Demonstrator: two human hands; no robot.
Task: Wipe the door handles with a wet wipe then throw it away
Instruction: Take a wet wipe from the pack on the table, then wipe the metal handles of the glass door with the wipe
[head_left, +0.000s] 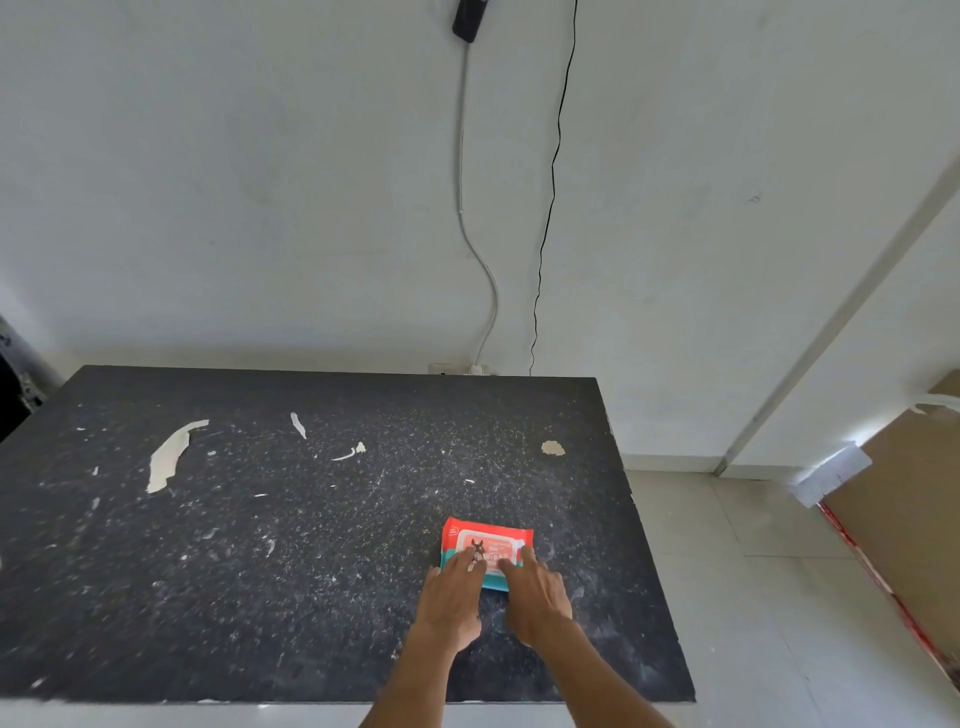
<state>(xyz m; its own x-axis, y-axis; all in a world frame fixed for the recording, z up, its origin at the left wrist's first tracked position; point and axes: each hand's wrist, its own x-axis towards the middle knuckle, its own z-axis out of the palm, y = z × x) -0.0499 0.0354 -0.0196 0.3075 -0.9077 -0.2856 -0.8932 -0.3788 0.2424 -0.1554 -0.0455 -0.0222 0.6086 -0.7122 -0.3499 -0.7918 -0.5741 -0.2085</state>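
Observation:
A red and teal pack of wet wipes lies flat on the black table, near its right side. My left hand rests on the pack's near left part with fingers spread. My right hand lies on the pack's near right edge, fingers extended. Both hands touch the pack from the near side and cover its lower part. No loose wipe and no door handle is in view.
The tabletop is speckled with white flecks and scraps of peeled paint. A white cable and a black cable hang down the white wall to a socket. A cardboard box stands on the tiled floor at right.

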